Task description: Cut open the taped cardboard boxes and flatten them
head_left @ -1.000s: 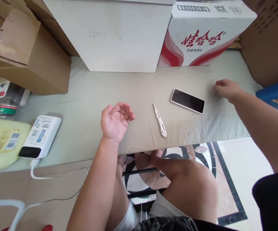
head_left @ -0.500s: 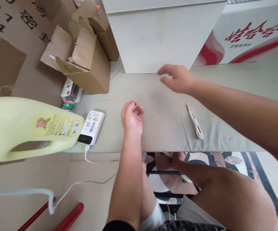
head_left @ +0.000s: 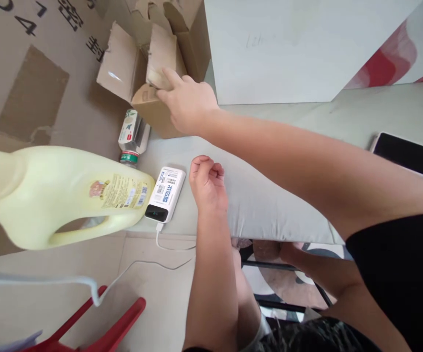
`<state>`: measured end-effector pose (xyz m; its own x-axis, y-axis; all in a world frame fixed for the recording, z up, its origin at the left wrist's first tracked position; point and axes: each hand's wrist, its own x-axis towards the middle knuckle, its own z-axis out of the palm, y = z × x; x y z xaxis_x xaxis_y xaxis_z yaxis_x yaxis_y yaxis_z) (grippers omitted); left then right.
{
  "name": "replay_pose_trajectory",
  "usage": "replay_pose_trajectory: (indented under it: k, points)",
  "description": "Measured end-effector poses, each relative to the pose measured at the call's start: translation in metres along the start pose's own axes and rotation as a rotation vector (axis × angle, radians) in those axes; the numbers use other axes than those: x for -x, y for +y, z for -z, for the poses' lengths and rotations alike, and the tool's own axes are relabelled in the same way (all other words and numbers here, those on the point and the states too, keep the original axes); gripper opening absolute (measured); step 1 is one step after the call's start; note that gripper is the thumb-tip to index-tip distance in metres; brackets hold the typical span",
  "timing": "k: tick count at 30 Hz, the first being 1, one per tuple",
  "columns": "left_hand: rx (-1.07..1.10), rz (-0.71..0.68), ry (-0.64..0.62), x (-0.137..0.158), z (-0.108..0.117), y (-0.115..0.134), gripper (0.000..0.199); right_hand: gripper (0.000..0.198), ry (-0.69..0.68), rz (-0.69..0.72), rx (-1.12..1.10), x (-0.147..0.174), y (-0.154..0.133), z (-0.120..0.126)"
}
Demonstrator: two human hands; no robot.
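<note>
My right hand [head_left: 191, 100] reaches across to the small open cardboard box [head_left: 162, 115] at the back left. Its thumb and index finger are apart at the box's raised flap [head_left: 162, 51]; no firm grip shows. My left hand [head_left: 208, 183] rests palm up on the cloth-covered table [head_left: 266, 195], fingers loosely curled in, with nothing in them. Just left of it lies a white power bank [head_left: 166, 193] with a cable plugged in. A plastic bottle with a green cap [head_left: 129, 156] lies beside the box. The utility knife seen earlier is not visible now.
A large pale-yellow jug [head_left: 68, 190] lies at the left edge. A second cardboard box [head_left: 197, 44] and a white box [head_left: 270, 58] stand at the back. To the right is a black-screened phone [head_left: 412, 154]. Red bars [head_left: 123, 322] show below left.
My right hand has moved left from the white box to the cardboard box. The view has shifted, bringing the phone into sight. My left hand's fingers have curled in a little more.
</note>
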<state>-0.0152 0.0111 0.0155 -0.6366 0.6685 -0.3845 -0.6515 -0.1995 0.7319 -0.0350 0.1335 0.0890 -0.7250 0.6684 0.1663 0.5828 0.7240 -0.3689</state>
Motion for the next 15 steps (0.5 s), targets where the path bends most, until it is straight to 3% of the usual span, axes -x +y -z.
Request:
replay_pose_trajectory:
  k: [5,8,12,15]
  points:
    - [-0.102,-0.089,0.069,0.003,-0.001,0.0,0.02,0.054,0.064,-0.013,-0.036,0.018,0.017,-0.003]
    - [-0.15,-0.291,0.245,0.005,0.003,0.003,0.017,0.062,0.166,-0.004,-0.146,0.051,0.03,0.002]
    - [-0.098,-0.727,0.47,0.009,0.013,0.014,0.024,0.051,0.354,-0.06,-0.393,0.139,0.049,0.022]
    - [-0.038,-0.658,0.365,0.013,0.013,0.018,0.016,0.038,0.574,-0.201,-0.602,0.219,0.061,0.038]
